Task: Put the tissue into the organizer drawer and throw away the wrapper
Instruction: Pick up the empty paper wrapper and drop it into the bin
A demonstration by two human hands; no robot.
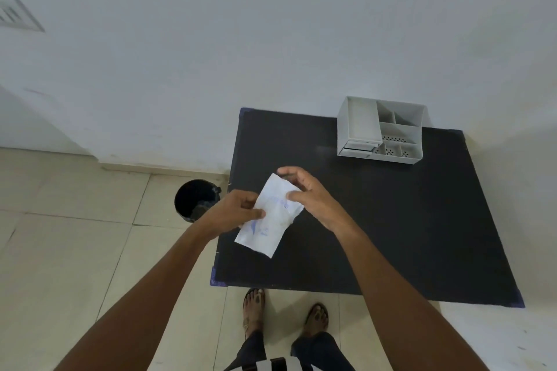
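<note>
A white tissue packet (266,226) with blue print is held above the left part of the black table (391,220). My left hand (238,211) pinches the packet's left edge. My right hand (304,193) grips its upper right part with the thumb on the front and the fingers curled over the top. The tissue inside stays hidden by the wrapper. A white desk organizer (381,131) with several compartments stands at the table's far right, and its small drawer (360,146) at the lower left front looks slightly pulled out.
A black bin (196,200) stands on the tiled floor just left of the table. A white wall runs behind the table. My feet in sandals (284,310) are at the table's near edge.
</note>
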